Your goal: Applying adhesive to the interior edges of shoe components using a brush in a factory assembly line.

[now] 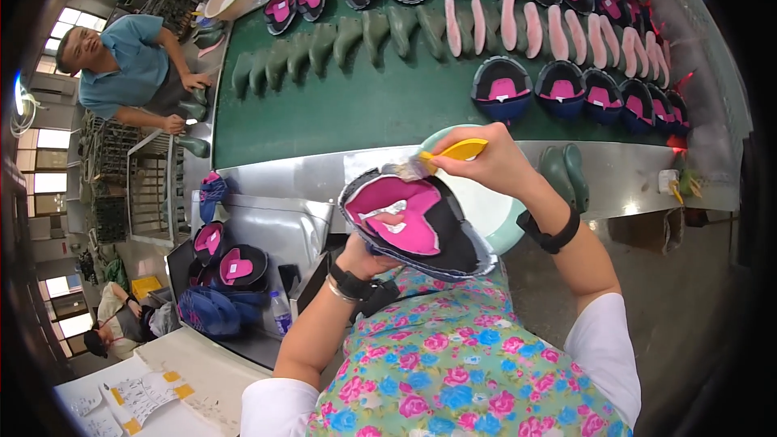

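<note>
My left hand [363,259] grips a shoe upper [455,247] from below, fingers partly hidden; some fingertips show inside its opening. The upper has a pink lining, black inner sides and a rough grey edge, and its open underside faces up. My right hand [490,163] pinches the yellow handle of a brush [464,148]. The bristles rest on or just over the upper's far edge; exact contact is hard to tell. Behind the upper, close to my right forearm, a pale green basin [510,231] holds something whitish.
Ahead runs a green conveyor belt [324,121] with rows of dark green shoe lasts [344,39], pink insoles [508,23] and uppers [502,89]. A bin of uppers [241,265] and a bottle [281,312] stand left. Another person [129,65] stands at the belt's left end.
</note>
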Motion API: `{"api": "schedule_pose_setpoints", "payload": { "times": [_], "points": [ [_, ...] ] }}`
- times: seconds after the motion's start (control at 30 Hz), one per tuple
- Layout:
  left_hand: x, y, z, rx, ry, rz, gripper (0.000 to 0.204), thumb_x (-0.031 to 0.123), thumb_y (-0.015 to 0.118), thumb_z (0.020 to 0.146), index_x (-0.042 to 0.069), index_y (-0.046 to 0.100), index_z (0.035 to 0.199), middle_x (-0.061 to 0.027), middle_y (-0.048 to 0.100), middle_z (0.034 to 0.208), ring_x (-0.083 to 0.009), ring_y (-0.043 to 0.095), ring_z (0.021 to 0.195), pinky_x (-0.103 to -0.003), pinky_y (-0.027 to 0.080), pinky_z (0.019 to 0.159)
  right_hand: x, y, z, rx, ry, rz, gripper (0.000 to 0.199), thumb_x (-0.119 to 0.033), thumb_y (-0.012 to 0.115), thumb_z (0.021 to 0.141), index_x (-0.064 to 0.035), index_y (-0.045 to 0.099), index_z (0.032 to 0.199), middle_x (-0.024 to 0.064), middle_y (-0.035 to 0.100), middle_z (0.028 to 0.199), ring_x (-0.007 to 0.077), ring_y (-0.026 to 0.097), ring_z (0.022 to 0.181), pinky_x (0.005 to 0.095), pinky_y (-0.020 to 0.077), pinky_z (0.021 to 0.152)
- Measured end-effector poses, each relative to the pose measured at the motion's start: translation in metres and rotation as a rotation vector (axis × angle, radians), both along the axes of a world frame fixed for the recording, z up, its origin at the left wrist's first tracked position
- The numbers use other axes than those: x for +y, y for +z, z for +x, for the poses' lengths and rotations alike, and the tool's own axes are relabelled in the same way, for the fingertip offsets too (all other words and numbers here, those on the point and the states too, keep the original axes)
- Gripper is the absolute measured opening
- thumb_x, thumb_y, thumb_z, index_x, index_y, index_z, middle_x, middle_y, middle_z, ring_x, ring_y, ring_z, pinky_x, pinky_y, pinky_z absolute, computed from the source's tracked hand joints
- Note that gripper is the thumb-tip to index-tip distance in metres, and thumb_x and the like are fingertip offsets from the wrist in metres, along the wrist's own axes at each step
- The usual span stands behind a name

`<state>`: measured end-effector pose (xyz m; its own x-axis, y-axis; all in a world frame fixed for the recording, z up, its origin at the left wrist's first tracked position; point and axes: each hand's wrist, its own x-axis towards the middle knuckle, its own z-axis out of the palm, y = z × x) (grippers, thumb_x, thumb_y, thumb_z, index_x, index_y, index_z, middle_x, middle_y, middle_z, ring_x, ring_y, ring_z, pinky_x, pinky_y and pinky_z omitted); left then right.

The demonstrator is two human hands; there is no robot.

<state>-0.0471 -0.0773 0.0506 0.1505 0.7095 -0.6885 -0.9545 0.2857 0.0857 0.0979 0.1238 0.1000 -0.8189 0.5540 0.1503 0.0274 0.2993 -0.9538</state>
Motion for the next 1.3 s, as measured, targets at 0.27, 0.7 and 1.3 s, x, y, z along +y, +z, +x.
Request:
{"api": "schedule_pose_setpoints", "payload": {
  "times": [0.27,0.7,1.3],
  "points": [
    [0.006,0.040,-0.004,0.458,0.046,0.373,0.047,0.016,0.052,0.090,0.002,0.042,0.134,-0.0153,0.051,0.132,-0.0264,0.052,0.119,-0.041,0.043,0.101,0.013,0.009,0.047,-0.227,-0.225,0.186,0.033,-0.026,0.067,0.079,0.0015,0.057,0.063,0.0136,0.052,0.052,0.0157,0.050,0.046,0.0368,0.0384,0.046],
    [0.053,-0.011,-0.036,1.030,0.241,0.354,0.065,0.017,0.061,0.089,0.011,0.022,0.141,-0.0108,0.041,0.134,-0.0221,0.048,0.119,-0.034,0.040,0.101,0.022,0.026,-0.019,-0.059,0.270,0.323,0.044,-0.033,0.080,0.065,-0.0078,0.067,0.098,0.0122,0.064,0.088,0.0307,0.058,0.082,0.0399,0.0476,0.072],
    [-0.124,0.035,-0.088,1.471,0.131,-0.488,0.067,0.013,0.059,0.089,0.013,0.022,0.145,-0.0197,0.048,0.130,-0.0253,0.051,0.114,-0.035,0.041,0.096,0.213,-0.195,-0.006,-0.827,0.186,0.731,0.025,-0.021,0.073,0.064,-0.0071,0.066,0.084,0.0188,0.060,0.086,0.0370,0.058,0.082,0.0452,0.0472,0.071]
  ]
}}
